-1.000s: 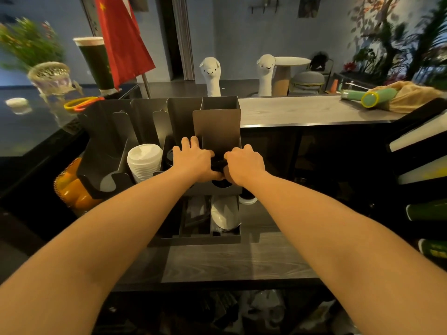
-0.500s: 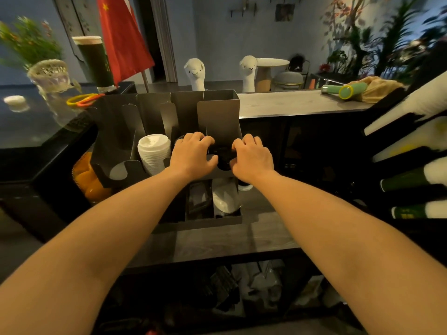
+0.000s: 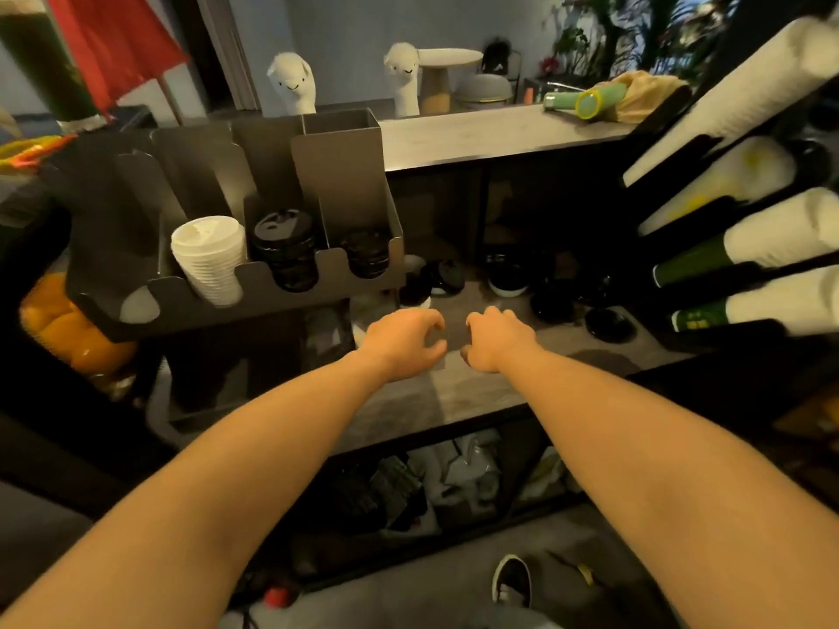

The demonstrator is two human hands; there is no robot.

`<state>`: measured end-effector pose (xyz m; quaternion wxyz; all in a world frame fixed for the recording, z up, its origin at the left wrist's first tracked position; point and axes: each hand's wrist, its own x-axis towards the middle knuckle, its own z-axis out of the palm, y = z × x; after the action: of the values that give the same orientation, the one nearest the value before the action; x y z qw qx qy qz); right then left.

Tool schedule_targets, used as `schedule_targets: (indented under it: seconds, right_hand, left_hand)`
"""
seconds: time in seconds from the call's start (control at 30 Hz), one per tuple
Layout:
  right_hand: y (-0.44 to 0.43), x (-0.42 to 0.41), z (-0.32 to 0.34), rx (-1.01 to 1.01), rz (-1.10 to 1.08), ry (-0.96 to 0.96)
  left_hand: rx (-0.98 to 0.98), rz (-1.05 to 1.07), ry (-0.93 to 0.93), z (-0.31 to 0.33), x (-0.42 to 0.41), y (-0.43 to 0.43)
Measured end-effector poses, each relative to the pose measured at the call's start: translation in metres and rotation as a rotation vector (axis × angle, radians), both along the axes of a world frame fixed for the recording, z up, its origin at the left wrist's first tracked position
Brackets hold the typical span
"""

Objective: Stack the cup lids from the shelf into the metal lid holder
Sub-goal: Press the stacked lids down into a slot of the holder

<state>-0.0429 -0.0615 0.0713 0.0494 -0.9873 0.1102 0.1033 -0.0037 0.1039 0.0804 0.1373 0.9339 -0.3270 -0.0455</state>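
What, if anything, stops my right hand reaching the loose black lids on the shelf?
Probably nothing, so yes: the right hand hovers empty over the shelf, and the black lids lie uncovered just beyond it, with bare shelf between.

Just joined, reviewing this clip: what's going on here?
A person is filling the metal lid holder with cup lids. It holds a white lid stack and two black lid stacks. The left hand and right hand hover empty over the shelf, short of the loose black lids lying on it.
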Motion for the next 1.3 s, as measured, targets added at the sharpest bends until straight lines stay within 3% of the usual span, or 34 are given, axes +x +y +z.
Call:
schedule_targets:
  seconds: [0.27, 0.53, 0.63, 0.73, 0.83, 0.93, 1.0, 1.1, 1.3]
  right_hand:
    - [-0.06, 0.02, -0.039, 0.051, -0.077, 0.125]
    - [-0.106, 0.103, -0.071, 0.2, -0.027, 0.229]
    - [-0.116, 0.139, -0.083, 0.304, 0.009, 0.266]
    - [-0.127, 0.174, -0.096, 0.446, 0.015, 0.15]
    - [-0.128, 0.205, -0.108, 0.602, 0.013, 0.053]
    - [-0.128, 0.243, -0.158, 0.826, -0.139, -0.017]
    - [-0.119, 0.248, -0.156, 0.906, -0.236, -0.086]
    - [-0.109, 0.246, -0.136, 0.876, -0.365, -0.039]
    - [-0.105, 0.261, -0.14, 0.814, -0.422, 0.067]
  left_hand:
    - [0.141, 0.036, 0.157, -0.042, 0.032, -0.066]
    - [0.134, 0.307, 0.345, -0.073, 0.102, -0.108]
    - [0.023, 0.477, 0.451, -0.085, 0.13, -0.122]
    - [-0.195, 0.666, 0.467, -0.101, 0.155, -0.132]
    - [-0.291, 0.749, 0.561, -0.112, 0.167, -0.138]
    - [-0.336, 0.784, 0.67, -0.128, 0.172, -0.141]
    - [-0.395, 0.792, 0.71, -0.14, 0.175, -0.14]
    - [-0.414, 0.831, 0.734, -0.147, 0.181, -0.136]
    - [-0.222, 0.859, 0.651, -0.162, 0.185, -0.128]
